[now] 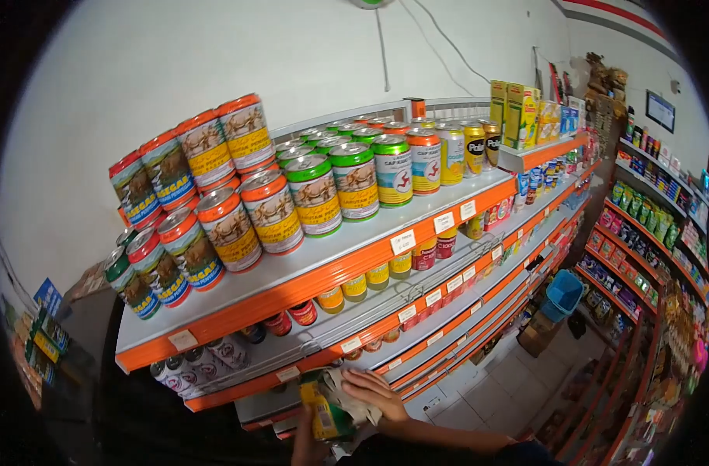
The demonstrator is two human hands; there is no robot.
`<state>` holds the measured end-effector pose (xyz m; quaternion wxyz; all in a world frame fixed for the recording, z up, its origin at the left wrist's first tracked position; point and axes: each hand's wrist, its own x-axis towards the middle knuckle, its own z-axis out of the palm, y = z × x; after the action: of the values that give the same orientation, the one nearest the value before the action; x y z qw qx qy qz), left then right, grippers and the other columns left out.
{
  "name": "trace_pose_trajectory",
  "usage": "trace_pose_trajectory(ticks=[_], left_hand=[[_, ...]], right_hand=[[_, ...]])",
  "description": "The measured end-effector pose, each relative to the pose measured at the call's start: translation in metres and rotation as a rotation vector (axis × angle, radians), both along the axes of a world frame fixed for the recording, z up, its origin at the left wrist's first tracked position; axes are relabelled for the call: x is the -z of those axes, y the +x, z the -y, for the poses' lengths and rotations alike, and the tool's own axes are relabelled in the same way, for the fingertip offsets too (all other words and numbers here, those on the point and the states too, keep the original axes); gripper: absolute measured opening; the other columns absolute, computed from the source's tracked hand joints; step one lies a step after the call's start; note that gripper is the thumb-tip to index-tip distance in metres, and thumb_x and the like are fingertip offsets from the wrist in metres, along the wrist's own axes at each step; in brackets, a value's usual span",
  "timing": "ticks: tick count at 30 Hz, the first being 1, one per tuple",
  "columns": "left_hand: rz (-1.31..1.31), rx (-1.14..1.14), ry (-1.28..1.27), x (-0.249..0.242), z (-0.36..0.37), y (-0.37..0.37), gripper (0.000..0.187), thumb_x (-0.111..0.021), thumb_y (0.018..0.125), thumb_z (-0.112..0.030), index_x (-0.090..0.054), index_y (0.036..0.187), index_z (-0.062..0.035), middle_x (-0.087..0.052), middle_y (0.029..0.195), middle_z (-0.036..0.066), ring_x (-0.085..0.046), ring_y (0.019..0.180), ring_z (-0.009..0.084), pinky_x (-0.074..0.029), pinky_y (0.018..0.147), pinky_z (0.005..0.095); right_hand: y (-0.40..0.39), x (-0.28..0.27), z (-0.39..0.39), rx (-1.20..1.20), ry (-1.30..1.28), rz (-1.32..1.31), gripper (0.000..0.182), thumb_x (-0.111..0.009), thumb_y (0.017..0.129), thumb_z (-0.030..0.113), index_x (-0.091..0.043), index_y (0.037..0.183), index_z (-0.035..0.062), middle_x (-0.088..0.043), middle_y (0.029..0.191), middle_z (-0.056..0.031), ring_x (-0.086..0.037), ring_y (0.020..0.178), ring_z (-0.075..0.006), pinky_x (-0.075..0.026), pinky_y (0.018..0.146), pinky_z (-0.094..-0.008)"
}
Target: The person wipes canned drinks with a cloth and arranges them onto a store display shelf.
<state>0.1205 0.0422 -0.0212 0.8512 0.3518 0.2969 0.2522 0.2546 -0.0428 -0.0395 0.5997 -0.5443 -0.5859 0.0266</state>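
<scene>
Low in the view, below the shelf edge, my left hand (306, 441) grips a green and yellow can (322, 412) from its left side. My right hand (376, 394) lies over a pale grey cloth (354, 405), fingers bent around it, and presses it against the can. The cloth hides part of the can, and the left fingers are mostly hidden behind it. Above my hands, the top shelf (292, 286) carries rows of drink cans (315, 194) with orange, green and red rims. At its left end, some cans (203, 147) are stacked two high.
Lower shelves with orange price rails (339, 346) hold bottles (355, 287) and more cans (199, 365). Yellow boxes (517, 116) stand at the far end. Across the tiled floor (479, 400) are a blue basket (564, 293), a cardboard box (538, 334) and another stocked rack (642, 217).
</scene>
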Motion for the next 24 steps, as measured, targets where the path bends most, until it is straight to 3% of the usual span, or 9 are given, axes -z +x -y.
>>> trace_pose_trajectory(ticks=[4,5,10,12,14,17,21,22,24], left_hand=[[0.217,-0.126,-0.079,0.018,-0.002,-0.002,0.047,-0.044,0.082,-0.038,-0.042,0.113,-0.0029,-0.051,0.106,0.013,-0.052,0.095,0.0236,-0.043,0.082,0.0358],[0.224,-0.147,-0.075,0.02,-0.005,-0.002,0.047,-0.044,0.082,-0.038,-0.042,0.113,-0.0029,-0.051,0.106,0.013,-0.052,0.095,0.0236,-0.043,0.082,0.0358],[0.155,-0.137,-0.164,0.021,-0.004,-0.012,0.051,-0.05,0.079,-0.038,-0.041,0.114,-0.002,-0.053,0.103,0.012,-0.054,0.091,0.0219,-0.046,0.077,0.0353],[0.102,-0.131,0.192,0.014,0.0,-0.012,0.052,-0.051,0.079,-0.037,-0.039,0.115,-0.0011,-0.053,0.101,0.011,-0.054,0.091,0.021,-0.046,0.076,0.0346],[0.101,-0.197,0.173,0.007,-0.002,-0.009,0.051,-0.052,0.078,-0.034,-0.039,0.114,-0.0007,-0.052,0.101,0.011,-0.054,0.089,0.0204,-0.046,0.075,0.0341],[0.153,-0.422,0.172,0.002,-0.023,-0.02,0.045,-0.05,0.079,-0.032,-0.041,0.111,-0.0012,-0.053,0.099,0.011,-0.055,0.087,0.0199,-0.047,0.074,0.0345],[-0.115,-0.416,0.091,-0.001,-0.027,-0.039,0.047,-0.049,0.079,-0.034,-0.039,0.114,-0.0033,-0.054,0.098,0.012,-0.055,0.087,0.0224,-0.047,0.075,0.0361],[0.051,-0.395,0.059,0.0,-0.023,-0.04,0.052,-0.052,0.078,-0.034,-0.035,0.117,-0.0051,-0.05,0.104,0.013,-0.053,0.092,0.024,-0.045,0.079,0.0363],[0.397,-0.347,0.003,0.001,-0.014,-0.032,0.062,-0.056,0.075,-0.035,-0.029,0.124,-0.0087,-0.044,0.114,0.015,-0.049,0.101,0.0271,-0.042,0.086,0.0367]], right_hand=[[-0.016,0.006,0.013,-0.022,-0.039,0.243,0.038,-0.063,0.07,0.022,-0.056,0.107,0.0135,-0.047,0.12,-0.0066,-0.037,0.117,-0.0226,-0.025,0.096,-0.0439],[-0.023,0.009,0.018,-0.069,0.019,0.163,0.035,-0.052,0.079,0.013,-0.051,0.113,0.017,-0.042,0.125,-0.0031,-0.036,0.118,-0.0199,-0.025,0.096,-0.0451],[0.002,-0.012,0.006,-0.126,0.036,0.324,0.039,-0.058,0.074,0.013,-0.052,0.113,0.0173,-0.044,0.124,-0.004,-0.036,0.118,-0.0195,-0.026,0.096,-0.0444],[0.012,-0.023,-0.01,-0.116,-0.048,0.144,0.046,-0.064,0.068,0.019,-0.052,0.113,0.0156,-0.044,0.123,-0.0055,-0.036,0.118,-0.0196,-0.027,0.095,-0.0438],[0.007,-0.021,-0.022,-0.287,-0.025,-0.144,0.053,-0.068,0.063,0.024,-0.052,0.113,0.0134,-0.043,0.123,-0.0074,-0.035,0.119,-0.0195,-0.025,0.096,-0.0431],[-0.016,0.011,-0.013,-0.267,-0.042,0.302,0.052,-0.062,0.07,0.025,-0.046,0.118,0.0151,-0.038,0.128,-0.0064,-0.035,0.119,-0.021,-0.024,0.096,-0.045],[-0.032,0.021,-0.009,-0.417,-0.09,0.285,0.044,-0.054,0.079,0.02,-0.042,0.121,0.0221,-0.038,0.128,-0.0034,-0.033,0.12,-0.0197,-0.021,0.099,-0.0463],[-0.02,0.081,-0.013,-0.427,-0.087,0.28,0.044,-0.054,0.079,0.02,-0.042,0.121,0.0221,-0.038,0.128,-0.0034,-0.033,0.12,-0.0197,-0.021,0.099,-0.0463],[-0.044,0.194,-0.054,-0.186,0.372,0.233,0.041,-0.05,0.084,0.022,-0.038,0.124,0.0229,-0.037,0.129,-0.0022,-0.033,0.12,-0.0159,-0.02,0.1,-0.0447]])
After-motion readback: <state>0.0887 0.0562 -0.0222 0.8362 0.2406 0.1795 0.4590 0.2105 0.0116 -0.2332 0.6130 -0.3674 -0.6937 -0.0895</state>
